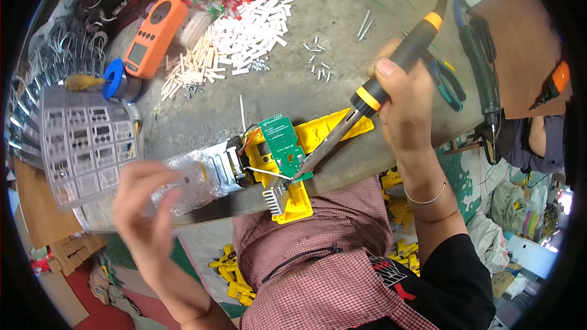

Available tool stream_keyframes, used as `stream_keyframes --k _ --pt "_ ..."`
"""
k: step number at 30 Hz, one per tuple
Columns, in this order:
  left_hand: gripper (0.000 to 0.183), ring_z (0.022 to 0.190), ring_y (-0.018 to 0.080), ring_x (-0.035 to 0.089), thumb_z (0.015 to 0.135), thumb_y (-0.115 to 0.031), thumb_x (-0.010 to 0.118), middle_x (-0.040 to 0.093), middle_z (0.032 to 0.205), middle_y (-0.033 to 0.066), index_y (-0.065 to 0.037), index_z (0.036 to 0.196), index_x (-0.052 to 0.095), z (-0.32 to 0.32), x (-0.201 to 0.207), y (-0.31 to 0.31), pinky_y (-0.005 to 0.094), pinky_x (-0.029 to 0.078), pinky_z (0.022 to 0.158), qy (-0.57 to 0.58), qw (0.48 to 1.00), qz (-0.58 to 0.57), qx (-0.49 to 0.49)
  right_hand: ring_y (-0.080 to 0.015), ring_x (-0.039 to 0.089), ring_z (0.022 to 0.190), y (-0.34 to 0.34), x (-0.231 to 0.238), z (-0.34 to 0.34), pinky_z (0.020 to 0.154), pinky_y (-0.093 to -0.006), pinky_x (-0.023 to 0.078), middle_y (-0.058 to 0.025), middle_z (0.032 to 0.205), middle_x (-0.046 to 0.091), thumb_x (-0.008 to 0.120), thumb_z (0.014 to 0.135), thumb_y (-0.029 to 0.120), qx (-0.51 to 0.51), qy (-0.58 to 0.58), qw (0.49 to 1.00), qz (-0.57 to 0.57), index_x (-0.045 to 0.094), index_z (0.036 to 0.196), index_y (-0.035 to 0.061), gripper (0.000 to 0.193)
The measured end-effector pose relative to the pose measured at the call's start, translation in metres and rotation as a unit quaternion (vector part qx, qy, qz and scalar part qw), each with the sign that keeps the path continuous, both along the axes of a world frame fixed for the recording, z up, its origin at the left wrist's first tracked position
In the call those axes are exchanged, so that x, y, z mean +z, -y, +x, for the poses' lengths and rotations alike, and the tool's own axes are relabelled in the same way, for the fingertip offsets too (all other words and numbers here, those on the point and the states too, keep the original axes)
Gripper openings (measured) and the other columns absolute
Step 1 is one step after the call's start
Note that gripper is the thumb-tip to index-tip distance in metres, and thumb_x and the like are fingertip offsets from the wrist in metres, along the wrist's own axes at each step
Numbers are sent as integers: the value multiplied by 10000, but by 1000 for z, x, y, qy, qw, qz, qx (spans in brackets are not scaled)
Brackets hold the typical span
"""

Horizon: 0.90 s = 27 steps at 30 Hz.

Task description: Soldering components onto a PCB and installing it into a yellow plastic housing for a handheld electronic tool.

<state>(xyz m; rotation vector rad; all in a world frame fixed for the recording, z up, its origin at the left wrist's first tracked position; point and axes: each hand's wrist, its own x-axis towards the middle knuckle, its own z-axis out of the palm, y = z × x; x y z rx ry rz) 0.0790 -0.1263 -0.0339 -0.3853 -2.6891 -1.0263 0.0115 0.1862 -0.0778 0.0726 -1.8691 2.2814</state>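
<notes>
My right hand (406, 95) grips a soldering iron (400, 61) by its black and yellow handle. The iron's tip meets the lower edge of a green circuit board (278, 137), where a white wire (269, 173) ends. That board lies on an open yellow plastic housing (336, 131), beside a finned metal heat sink (273, 201). To the left, red and black wires run toward a metal part wrapped in clear plastic (199, 177). Blurred by motion, my left hand (143, 205) hovers near the wrapped part, its fingers apart and apparently holding nothing.
An orange multimeter (153, 40), a blue solder spool (119, 82) and a clear compartment box (92, 146) stand left. White sleeves (257, 30) and screws (318, 64) lie farther back. Pliers (449, 82) and a second iron (480, 61) rest at right. Yellow housings (235, 275) are below the table.
</notes>
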Motion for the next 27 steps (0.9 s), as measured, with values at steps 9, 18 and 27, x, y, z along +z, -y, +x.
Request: stream_keyframes --k 9,18,27 --pt "191 857 265 518 595 -43 790 533 830 58 -50 764 699 -48 -1 -77 377 423 788 103 967 -106 -205 -40 439 636 0 -2 0 557 -210 375 32 734 481 617 911 155 -6 -5 1000 -20 542 888 41 138" --pt "166 874 267 525 600 -43 781 534 833 62 -41 741 694 -50 -2 -81 374 430 808 120 961 -121 -217 -42 441 647 -5 -1 0 565 -217 375 30 733 484 622 911 178 14 0 1000 -12 546 888 45 155" --pt "167 887 267 530 600 -40 781 544 845 59 -42 741 692 -50 0 -79 374 434 812 123 959 -125 -220 -40 427 634 -2 -2 -2 551 -208 350 25 731 478 626 895 185 -13 -7 999 -50 552 877 46 158"
